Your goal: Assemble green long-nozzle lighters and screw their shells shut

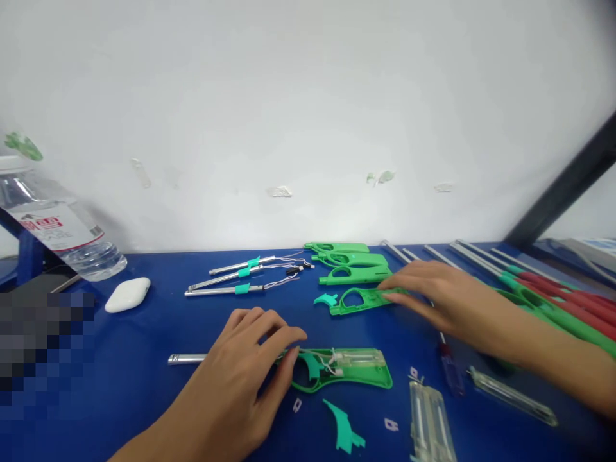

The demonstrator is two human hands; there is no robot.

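My left hand [253,375] is closed around the front of a half-assembled gas lighter. Its open green casing half [380,378] holds a clear fuel tank [359,357], a teal trigger [314,367] and wires, and a metal tube [185,359] sticks out to the left. Farther back, my right hand [433,295] pinches the right end of a loose green casing half [359,301] between thumb and fingers. A teal trigger [326,299] lies at that half's left end. Another teal trigger [342,427] rests on the table below the lighter.
Metal tubes with wires [240,273] lie at the back left, beside a white earbud case [128,294] and a water bottle [62,224]. Clear fuel tanks [430,420] and a screwdriver [450,369] are at right, near finished-looking red and green lighters [563,301].
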